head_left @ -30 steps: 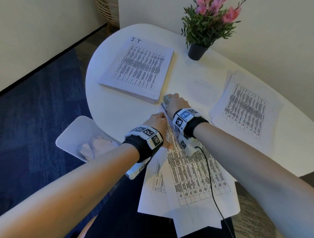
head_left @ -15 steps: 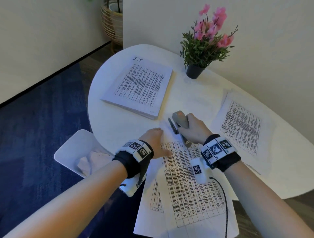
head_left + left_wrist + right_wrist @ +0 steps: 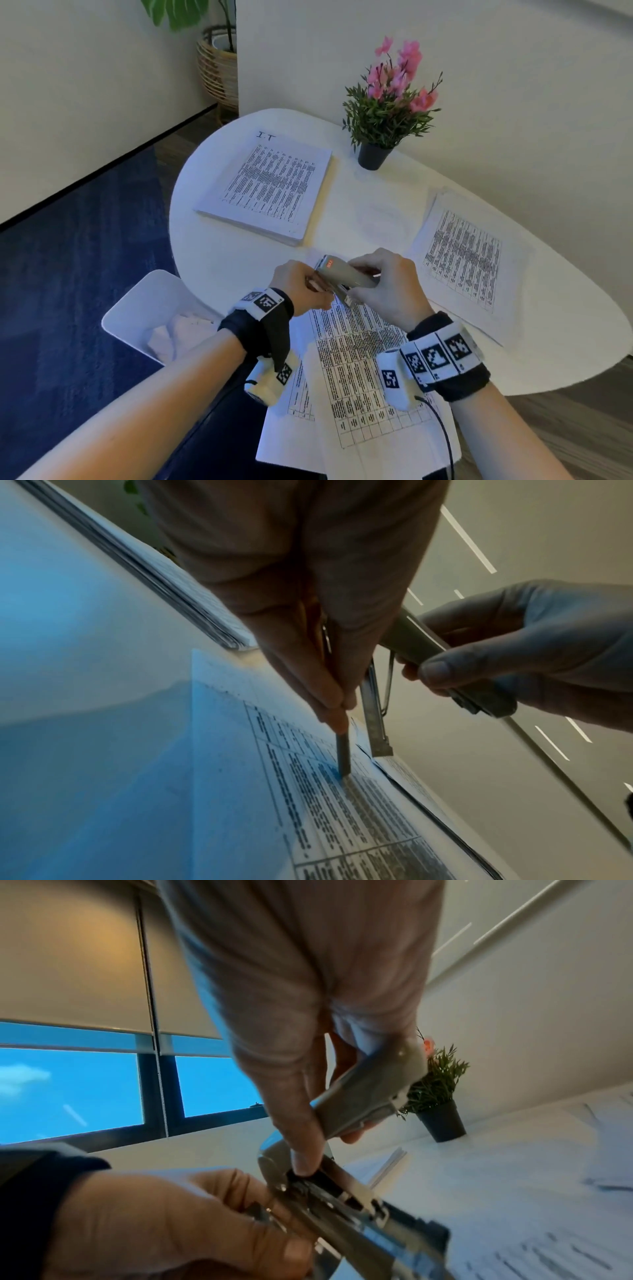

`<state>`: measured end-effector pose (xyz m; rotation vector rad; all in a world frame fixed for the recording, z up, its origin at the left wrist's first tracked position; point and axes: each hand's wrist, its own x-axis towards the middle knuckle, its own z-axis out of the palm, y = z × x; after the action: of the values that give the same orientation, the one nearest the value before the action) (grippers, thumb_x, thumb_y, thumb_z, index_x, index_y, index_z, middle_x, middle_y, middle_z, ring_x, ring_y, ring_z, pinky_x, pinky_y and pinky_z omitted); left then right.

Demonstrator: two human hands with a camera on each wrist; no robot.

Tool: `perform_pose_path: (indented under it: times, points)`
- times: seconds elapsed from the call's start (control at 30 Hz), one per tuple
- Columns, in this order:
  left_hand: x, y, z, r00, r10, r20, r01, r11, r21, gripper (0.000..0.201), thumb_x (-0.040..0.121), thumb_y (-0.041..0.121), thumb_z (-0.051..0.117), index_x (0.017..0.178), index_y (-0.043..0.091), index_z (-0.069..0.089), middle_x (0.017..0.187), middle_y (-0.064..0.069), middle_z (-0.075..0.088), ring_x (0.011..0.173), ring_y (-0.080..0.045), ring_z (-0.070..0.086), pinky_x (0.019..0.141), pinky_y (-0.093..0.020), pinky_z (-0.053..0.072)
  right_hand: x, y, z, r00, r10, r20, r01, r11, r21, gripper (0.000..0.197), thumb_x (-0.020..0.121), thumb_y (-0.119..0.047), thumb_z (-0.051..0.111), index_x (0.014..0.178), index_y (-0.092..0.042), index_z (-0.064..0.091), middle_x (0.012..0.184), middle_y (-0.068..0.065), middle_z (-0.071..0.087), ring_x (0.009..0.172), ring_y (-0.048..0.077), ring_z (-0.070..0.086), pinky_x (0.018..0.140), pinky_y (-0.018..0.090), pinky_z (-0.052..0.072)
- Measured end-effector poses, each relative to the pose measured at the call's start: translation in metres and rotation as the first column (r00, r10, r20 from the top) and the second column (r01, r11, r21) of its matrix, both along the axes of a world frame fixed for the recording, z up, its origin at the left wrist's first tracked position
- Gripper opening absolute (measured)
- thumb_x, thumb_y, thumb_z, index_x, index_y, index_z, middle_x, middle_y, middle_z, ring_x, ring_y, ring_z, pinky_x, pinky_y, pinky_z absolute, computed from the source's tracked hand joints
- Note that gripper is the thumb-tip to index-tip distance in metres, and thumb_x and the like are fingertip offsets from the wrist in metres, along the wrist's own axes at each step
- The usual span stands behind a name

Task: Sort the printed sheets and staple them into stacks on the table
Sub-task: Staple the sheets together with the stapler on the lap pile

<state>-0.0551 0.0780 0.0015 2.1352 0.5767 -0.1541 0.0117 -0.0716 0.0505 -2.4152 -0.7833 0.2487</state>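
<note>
Both hands are busy with the stapler [image 3: 346, 279], lifted off the bench [image 3: 239, 246] and swung open: the right hand [image 3: 387, 287] has its fingers curled round the grey top, and the left hand [image 3: 301, 286] has its fingers pinched together on a thin metal strip [image 3: 342, 753], probably staples, just beside the bared metal rail. This looks like a reload or an unjamming, not stapling. The loose sheets [image 3: 356, 363] lie fanned under the fingers, unfastened; next the stapler needs closing, then the sheets' corner squaring.
</note>
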Motion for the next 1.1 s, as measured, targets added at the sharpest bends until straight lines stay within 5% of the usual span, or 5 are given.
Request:
perform_pose_path:
  times: [0.13, 0.37, 0.53, 0.7, 1.1]
  points:
    - [-0.003, -0.002, -0.002, 1.0, 0.019, -0.012, -0.019, 1.0, 0.005, 0.018, 0.076, 0.029, 0.077, 0.09, 0.018, 0.075, 0.08, 0.004, 0.071, 0.071, -0.007, 0.061, 0.059, -0.012, 0.043, -0.007, -0.001, -0.004, 1.0, -0.002, 0.02, 0.001, 0.998, 0.062, 0.043, 0.063, -0.005, 0.082, 0.104, -0.017, 0.072, 0.097, 0.001, 0.064, 0.089, 0.013, 0.059, 0.075, 0.017, 0.047]
    - [-0.005, 0.0, -0.01, 0.998, 0.058, -0.001, -0.058, 0.989, -0.134, 0.014, 0.078, 0.025, 0.074, 0.082, 0.012, 0.075, 0.075, -0.001, 0.074, 0.077, -0.012, 0.072, 0.079, -0.029, 0.057, 0.003, -0.004, -0.026, 0.977, 0.137, -0.16, -0.16, 0.977, -0.142, 0.061, 0.075, -0.019, 0.076, 0.131, -0.017, 0.051, 0.13, 0.001, 0.055, 0.121, 0.016, 0.051, 0.097, 0.025, 0.039]
    - [-0.01, 0.001, -0.013, 0.998, 0.062, -0.004, -0.06, 0.945, -0.323, 0.009, 0.085, 0.013, 0.068, 0.085, 0.005, 0.073, 0.083, -0.009, 0.075, 0.078, -0.016, 0.073, 0.086, -0.035, 0.056, 0.002, -0.002, -0.041, 0.956, 0.211, -0.203, -0.25, 0.95, -0.186, 0.044, 0.087, -0.02, 0.063, 0.127, -0.015, 0.045, 0.111, 0.005, 0.059, 0.09, 0.017, 0.056, 0.072, 0.024, 0.041]
    - [-0.015, 0.007, -0.006, 0.998, 0.059, 0.021, -0.048, 0.932, -0.359, 0.013, 0.09, 0.011, 0.062, 0.086, 0.002, 0.071, 0.082, -0.011, 0.074, 0.074, -0.015, 0.073, 0.075, -0.024, 0.058, -0.001, -0.004, -0.047, 0.97, 0.228, -0.089, -0.244, 0.93, -0.275, 0.032, 0.092, -0.026, 0.057, 0.12, -0.017, 0.045, 0.104, 0.002, 0.055, 0.089, 0.019, 0.055, 0.073, 0.032, 0.046]
    - [-0.098, 0.139, -0.036, 0.752, 0.659, 0.036, -0.601, 0.706, -0.374, 0.012, 0.093, 0.007, 0.056, 0.086, 0.002, 0.065, 0.075, -0.01, 0.071, 0.07, -0.015, 0.07, 0.062, -0.021, 0.057, 0.022, -0.044, -0.043, 0.993, 0.01, -0.114, -0.043, 0.955, -0.293, 0.043, 0.088, -0.029, 0.064, 0.127, -0.017, 0.05, 0.121, 0.004, 0.054, 0.103, 0.019, 0.055, 0.087, 0.028, 0.044]
